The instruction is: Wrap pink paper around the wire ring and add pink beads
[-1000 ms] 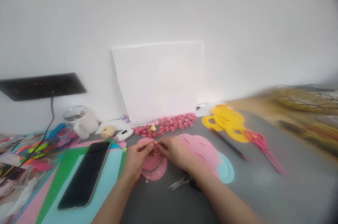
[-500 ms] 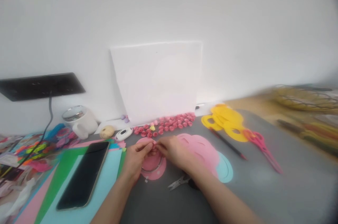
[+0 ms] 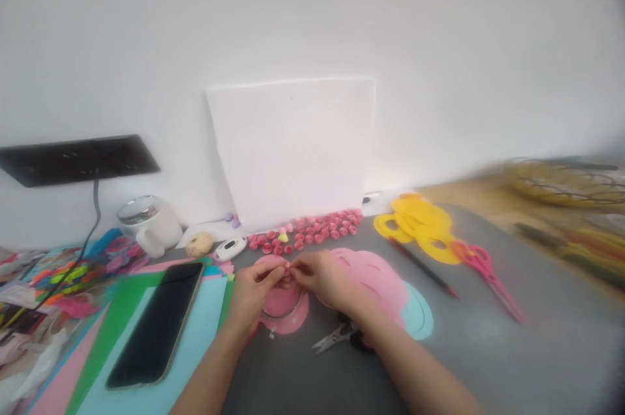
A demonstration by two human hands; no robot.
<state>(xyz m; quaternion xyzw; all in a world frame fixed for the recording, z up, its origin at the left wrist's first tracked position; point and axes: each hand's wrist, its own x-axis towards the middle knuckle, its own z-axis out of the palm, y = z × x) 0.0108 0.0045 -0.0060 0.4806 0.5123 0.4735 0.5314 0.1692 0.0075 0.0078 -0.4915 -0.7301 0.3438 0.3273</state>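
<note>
My left hand [image 3: 251,294] and my right hand [image 3: 319,279] meet fingertip to fingertip. Thumbs and forefingers of both are pinched on a small pink piece of paper [image 3: 287,270], mostly hidden by the fingers. Beneath them lies a round pink paper piece [image 3: 288,322] with a dark curved line across it. Small pink paper rolls [image 3: 322,230] are gathered behind my hands, with a tiny yellow piece [image 3: 282,237] among them. Under my right forearm sits a pair of small scissors [image 3: 334,338] with dark handles, blades pointing left.
Pink paper discs [image 3: 375,278] and light blue ones [image 3: 420,317] lie right of my hands. Beyond are yellow paper rings [image 3: 415,223], a pencil [image 3: 424,265] and pink scissors [image 3: 491,275]. A phone [image 3: 159,324] rests on coloured sheets [image 3: 205,343]. A mug [image 3: 153,226] and white board [image 3: 297,148] stand behind.
The view has shifted very slightly. Both hands stay pinched together in the same place, with only small finger movement.
</note>
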